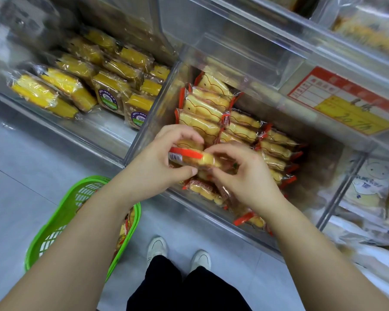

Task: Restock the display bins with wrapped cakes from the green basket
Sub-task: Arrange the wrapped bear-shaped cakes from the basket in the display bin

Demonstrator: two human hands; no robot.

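Observation:
A wrapped cake [193, 158] in clear film with red ends is gripped from both sides, my left hand [164, 160] on its left end and my right hand [245, 173] on its right. I hold it just above the front of the middle clear display bin [144, 135]. That bin holds several rows of the same red-edged cakes [213, 108], standing on edge. On the floor at lower left sits the green basket [61, 221], mostly hidden by my left forearm, with a few wrapped cakes [126, 227] showing at its right side.
The left bin [103, 131] holds several yellow wrapped cakes [65, 86]. A red and yellow price label [344, 102] hangs on the shelf above right. Pale packaged goods [368, 191] fill the right bin. My white shoes [177, 252] stand on grey floor below.

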